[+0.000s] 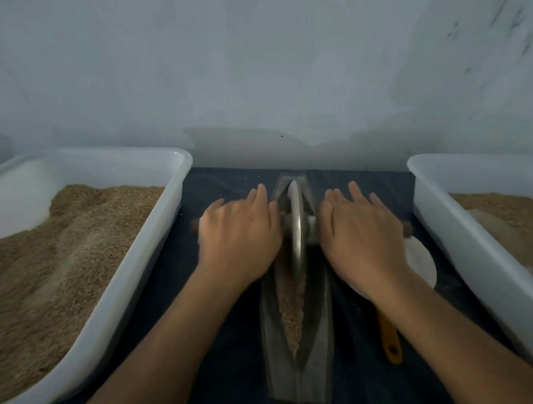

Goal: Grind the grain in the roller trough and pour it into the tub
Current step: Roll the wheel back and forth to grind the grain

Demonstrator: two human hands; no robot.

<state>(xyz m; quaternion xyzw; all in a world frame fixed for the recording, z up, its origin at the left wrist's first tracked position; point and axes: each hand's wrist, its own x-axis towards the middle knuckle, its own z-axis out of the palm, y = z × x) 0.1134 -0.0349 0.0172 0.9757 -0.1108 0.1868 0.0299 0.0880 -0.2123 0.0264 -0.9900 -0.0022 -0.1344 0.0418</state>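
Head view: I'm watching the left hand [239, 233] and right hand [361, 228] pressing flat, fingers straight, on the wooden axle handles [407, 229] of the roller wheel [297, 228], riding in the metal trough [297, 345] between two white tubs [140, 254] [459, 234]. Grain [291, 312] is lying in the groove. Risk I'm judging: open palms slipping, wheel tilting, grain spilling onto the dark cloth [228, 354].

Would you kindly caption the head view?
Both hands, left hand and right hand, press the roller along the grain-filled trough.
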